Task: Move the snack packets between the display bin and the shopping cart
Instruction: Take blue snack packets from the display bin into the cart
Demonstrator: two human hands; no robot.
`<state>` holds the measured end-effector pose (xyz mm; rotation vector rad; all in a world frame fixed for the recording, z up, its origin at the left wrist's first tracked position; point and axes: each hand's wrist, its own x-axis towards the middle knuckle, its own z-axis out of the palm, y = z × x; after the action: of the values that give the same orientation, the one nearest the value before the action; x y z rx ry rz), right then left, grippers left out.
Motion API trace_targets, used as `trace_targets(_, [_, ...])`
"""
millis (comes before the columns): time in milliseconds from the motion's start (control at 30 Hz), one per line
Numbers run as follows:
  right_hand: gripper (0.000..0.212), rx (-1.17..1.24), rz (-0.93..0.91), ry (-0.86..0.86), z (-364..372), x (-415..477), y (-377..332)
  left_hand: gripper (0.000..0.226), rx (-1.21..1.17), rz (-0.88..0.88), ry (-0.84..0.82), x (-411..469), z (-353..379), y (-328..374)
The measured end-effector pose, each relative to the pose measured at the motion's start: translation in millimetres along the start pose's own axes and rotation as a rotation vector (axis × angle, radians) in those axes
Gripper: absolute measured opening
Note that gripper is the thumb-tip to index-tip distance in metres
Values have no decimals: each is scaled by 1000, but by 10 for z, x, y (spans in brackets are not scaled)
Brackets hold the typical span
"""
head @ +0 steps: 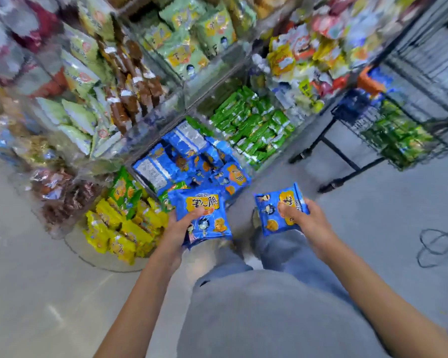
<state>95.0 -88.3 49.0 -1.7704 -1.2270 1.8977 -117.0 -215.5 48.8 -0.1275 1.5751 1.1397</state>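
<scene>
Holding two blue packets, one per hand, low over the knees and just in front of the bin [133, 169], well apart from the cart [360, 120] at the right. Gripping the left packet [207, 220] in the left hand [181, 228], thumb pressing across the printed face, remaining fingers tucking underneath and out of sight. Possibly holding more than one there, with layered edges showing along the bottom, yet too blurred for counting. Pinching the right packet [272, 213] in the right hand [311, 220], thumb lying on the front, fingers [307, 204] curling round the far edge.

Looking down on one blue pile [192, 161] filling the bin, with at least two packets lying white back up; too jumbled for an exact count. Seeing one heap of green packets [251, 125] in the next compartment, and one heap of yellow packets [119, 228] on a low stand to the left.

Making out the cart only in part: black wire basket running off the right side, two dark leg bars showing beneath, a green load [401, 140] inside smearing into blocks, number impossible to tell. Upper shelves dissolving into pixelated colour, labels unreadable. One dark cable [440, 244] looping on the floor, cut by the right edge.
</scene>
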Motion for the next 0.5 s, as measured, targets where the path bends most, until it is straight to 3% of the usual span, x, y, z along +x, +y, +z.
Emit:
trace_targets(167, [9,245,23,256,-622,-294,279,53,262,-32,-234,188,805,198])
trace_targets(333, [28,416,55,421,-1162,-331,542,90,469,-35,-385,252,1782,275])
trace_targets(500, [25,493,31,487,-1819,-48,446,76,488,-30,-491,305,2718,288])
